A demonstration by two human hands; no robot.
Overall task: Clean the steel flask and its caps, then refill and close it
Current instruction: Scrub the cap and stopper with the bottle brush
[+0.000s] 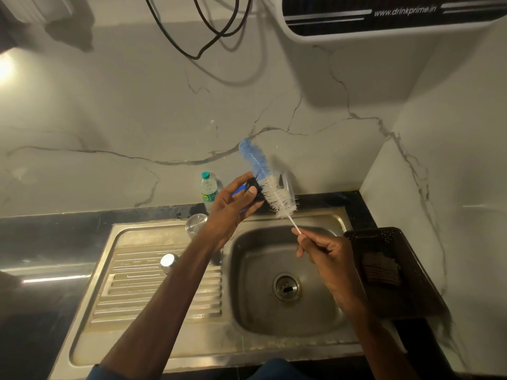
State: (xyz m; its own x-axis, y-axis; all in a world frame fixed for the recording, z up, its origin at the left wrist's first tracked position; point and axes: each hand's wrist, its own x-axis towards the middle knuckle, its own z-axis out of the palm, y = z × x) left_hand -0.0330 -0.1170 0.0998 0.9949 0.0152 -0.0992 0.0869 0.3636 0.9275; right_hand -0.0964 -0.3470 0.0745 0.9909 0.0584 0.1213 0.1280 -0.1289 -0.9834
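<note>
While our left hand curls round the black cap above the back rim of the sink, our right hand pinches only the thin tail of the bottle brush, whose white bristles press on the cap. That long lever may twist in so slight a pinch and flick water, and a wet cap could slip from our fingers and drop toward the drain. The brush's blue tip sits near the wall, with the plastic bottle just beside our left fingers, so a hard stroke could knock either. A steel cup stands close under our left wrist; a shiny round steel piece lies on the drainboard, whether the flask we cannot tell. Open room is downward over the basin; the dark tray bounds our right.
</note>
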